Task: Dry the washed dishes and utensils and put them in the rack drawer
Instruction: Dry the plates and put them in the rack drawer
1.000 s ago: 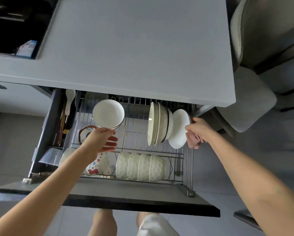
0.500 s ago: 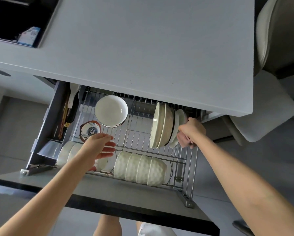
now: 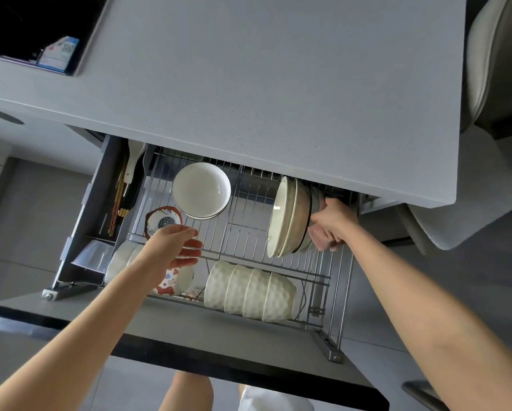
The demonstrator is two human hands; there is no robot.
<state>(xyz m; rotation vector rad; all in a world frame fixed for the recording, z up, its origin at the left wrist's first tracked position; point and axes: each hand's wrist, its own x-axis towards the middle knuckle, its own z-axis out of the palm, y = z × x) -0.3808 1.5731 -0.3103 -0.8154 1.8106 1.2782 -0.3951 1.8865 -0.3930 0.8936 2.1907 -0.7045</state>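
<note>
**Plate slotted into the back-right row**

A second ago your right hand (image 3: 336, 219) held the white plate (image 3: 316, 200) clear of the row. Now it stands on edge against the upright plates (image 3: 287, 218) at the rack drawer's (image 3: 342, 292) back right corner, half under the tabletop (image 3: 249, 84) edge. That hand touches its rim, with fingers curled round the pink cloth (image 3: 323, 240). Your left hand (image 3: 171, 247) hovers over the front-left bowls (image 3: 121, 256), fingers relaxed and holding nothing. This piece looks stowed.

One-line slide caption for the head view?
Right hand, gripping a pink cloth, touches the end plate beside upright plates in the open rack drawer; left hand hovers open.
</note>
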